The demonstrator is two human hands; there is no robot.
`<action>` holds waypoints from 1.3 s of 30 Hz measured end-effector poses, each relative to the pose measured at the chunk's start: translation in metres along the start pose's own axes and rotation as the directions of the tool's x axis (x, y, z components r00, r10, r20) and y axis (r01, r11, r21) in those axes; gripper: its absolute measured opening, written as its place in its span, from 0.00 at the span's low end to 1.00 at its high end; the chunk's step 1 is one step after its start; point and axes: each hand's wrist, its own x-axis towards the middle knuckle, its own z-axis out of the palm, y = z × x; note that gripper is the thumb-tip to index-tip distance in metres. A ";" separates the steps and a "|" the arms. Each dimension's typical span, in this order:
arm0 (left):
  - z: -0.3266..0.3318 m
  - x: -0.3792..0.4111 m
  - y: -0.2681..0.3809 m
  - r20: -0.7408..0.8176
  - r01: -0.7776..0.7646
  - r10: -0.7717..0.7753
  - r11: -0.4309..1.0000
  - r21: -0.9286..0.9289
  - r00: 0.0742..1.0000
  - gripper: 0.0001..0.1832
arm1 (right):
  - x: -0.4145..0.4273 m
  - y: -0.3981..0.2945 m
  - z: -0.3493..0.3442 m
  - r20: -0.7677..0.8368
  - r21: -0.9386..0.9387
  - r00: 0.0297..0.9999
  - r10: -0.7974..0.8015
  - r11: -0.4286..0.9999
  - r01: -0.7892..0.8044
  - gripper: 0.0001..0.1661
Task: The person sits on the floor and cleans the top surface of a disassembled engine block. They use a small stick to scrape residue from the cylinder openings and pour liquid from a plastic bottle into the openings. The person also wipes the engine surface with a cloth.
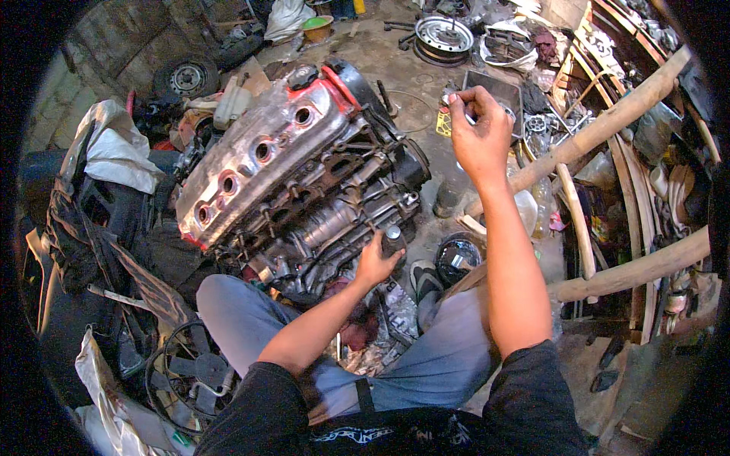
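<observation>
A car engine (302, 176) lies before me, its silvery valve cover (245, 162) tilted up and edged with red at the ends. Several round spark plug holes run along that cover. My left hand (377, 261) grips a small dark cylinder with a round silvery top (393, 232), close to the engine's lower right side. Raised to the right of the engine, my right hand (483, 126) has its fingers curled and thumb near the fingertips. Whether something small is pinched there is unclear. Behind this hand sits a dark metal tray (516, 94) with parts in it.
Wooden poles (604, 134) form a rail on the right. A black round basin (459, 256) stands by my foot. Farther off are a wheel rim (445, 34) and a tyred wheel (187, 78). A fan (199, 370) and draped cloth (117, 148) lie at left.
</observation>
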 end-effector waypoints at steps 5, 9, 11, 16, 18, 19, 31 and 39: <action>0.041 -0.002 -0.016 0.141 0.058 -0.054 0.998 -0.021 0.988 0.34 | 0.004 0.013 -0.007 -0.029 0.080 0.999 0.031 0.996 -0.028 0.08; 0.073 -0.007 -0.034 0.171 0.149 -0.152 0.988 0.031 0.974 0.36 | 0.007 0.023 -0.015 -0.010 0.110 0.999 0.040 0.993 -0.039 0.10; 0.080 -0.011 -0.052 0.163 0.244 -0.250 0.968 0.061 0.954 0.38 | 0.004 0.023 -0.012 0.011 0.078 0.998 0.058 0.995 -0.059 0.10; 0.082 -0.006 -0.048 0.021 0.227 -0.227 0.974 -0.018 0.974 0.42 | 0.008 0.031 -0.011 0.062 0.045 0.997 0.054 0.997 -0.057 0.11; 0.081 -0.007 -0.048 0.003 0.176 -0.176 0.984 -0.016 0.984 0.42 | 0.007 0.024 -0.009 0.101 0.001 0.990 0.102 0.995 -0.103 0.12; 0.079 -0.008 -0.055 0.035 0.197 -0.197 0.980 0.014 0.980 0.40 | 0.006 0.020 -0.002 0.118 0.014 0.989 0.093 0.995 -0.095 0.12; 0.057 -0.006 -0.028 0.019 0.315 -0.317 0.946 0.078 0.948 0.38 | 0.008 0.036 0.047 0.163 0.148 0.985 0.056 0.986 -0.081 0.10; 0.019 -0.050 -0.026 -0.239 0.305 -0.310 0.951 -0.059 0.920 0.34 | 0.006 0.030 0.073 0.145 0.131 0.988 -0.054 0.991 0.035 0.11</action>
